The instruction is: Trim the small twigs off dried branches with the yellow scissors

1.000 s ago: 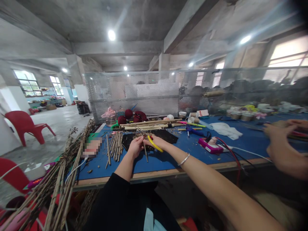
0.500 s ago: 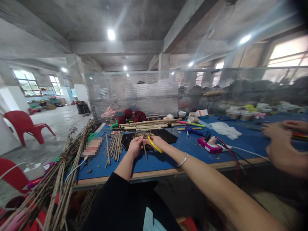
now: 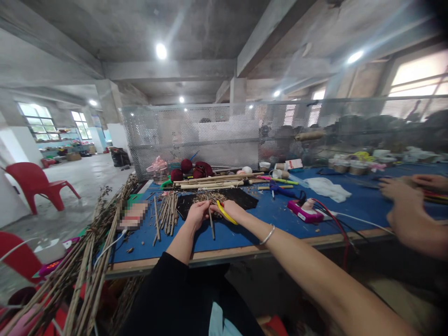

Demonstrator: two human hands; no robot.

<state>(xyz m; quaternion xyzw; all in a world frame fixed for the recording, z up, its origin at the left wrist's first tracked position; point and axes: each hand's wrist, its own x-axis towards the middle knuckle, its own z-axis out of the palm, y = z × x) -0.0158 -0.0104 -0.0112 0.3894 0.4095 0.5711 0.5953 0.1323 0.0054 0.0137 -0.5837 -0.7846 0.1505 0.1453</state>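
Observation:
My left hand [image 3: 198, 213] pinches a thin brown stick [image 3: 212, 224] that slants down toward the table's front edge. Close beside it, my right hand [image 3: 229, 210] is closed around the yellow-handled scissors [image 3: 226, 214], whose blades are hard to make out near the left fingertips. Under and behind both hands lies a black cloth [image 3: 245, 198] with small brown clippings [image 3: 206, 197] scattered on it. A row of cut sticks [image 3: 168, 212] rests on the blue table to the left of my left hand.
Long dry branches [image 3: 89, 252] lean at the table's left edge. Yarn balls [image 3: 187, 165] and poles [image 3: 210, 184] lie along the back. A purple power strip [image 3: 304, 212] with cables sits right of my forearm. Another person's hands [image 3: 402, 196] work at far right.
The yellow handle has shifted slightly down and right with my right hand. The stick's lower end reaches a little nearer to the table's front edge, and more clippings show behind my hands.

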